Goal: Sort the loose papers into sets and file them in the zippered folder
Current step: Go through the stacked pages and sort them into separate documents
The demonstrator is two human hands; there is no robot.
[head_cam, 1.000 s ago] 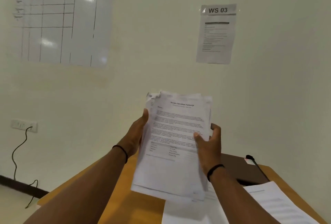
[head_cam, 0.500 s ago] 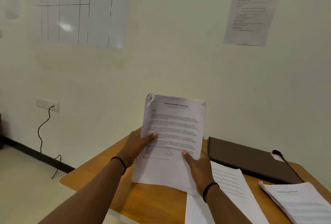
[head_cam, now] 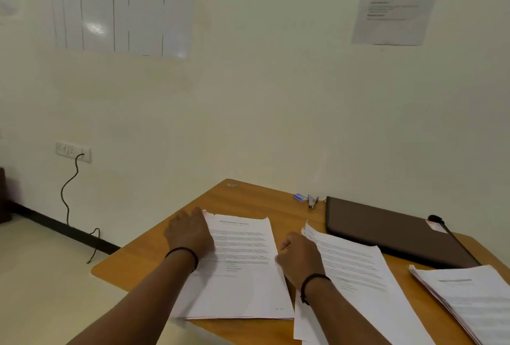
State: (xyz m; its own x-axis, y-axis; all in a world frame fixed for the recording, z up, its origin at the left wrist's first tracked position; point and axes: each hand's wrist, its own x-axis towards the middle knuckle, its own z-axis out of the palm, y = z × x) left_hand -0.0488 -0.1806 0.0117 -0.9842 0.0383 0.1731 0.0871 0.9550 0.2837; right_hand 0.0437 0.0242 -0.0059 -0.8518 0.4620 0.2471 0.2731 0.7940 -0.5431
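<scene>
Left hand (head_cam: pixel 190 235) lay flat and right hand (head_cam: pixel 299 255) loosely curled along the edges of the left paper set (head_cam: pixel 242 267) on the table (head_cam: pixel 248 195), presumably squaring it; zippered folder (head_cam: pixel 392 231) lay closed behind.

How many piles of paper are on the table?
3: the left pile under both hands, the middle pile beside it, the right pile near the table's right edge. Others may lie out of view.

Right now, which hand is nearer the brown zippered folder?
Right. The right hand rests between two paper stacks, nearer the zippered folder; the left hand lies farther left.
</scene>
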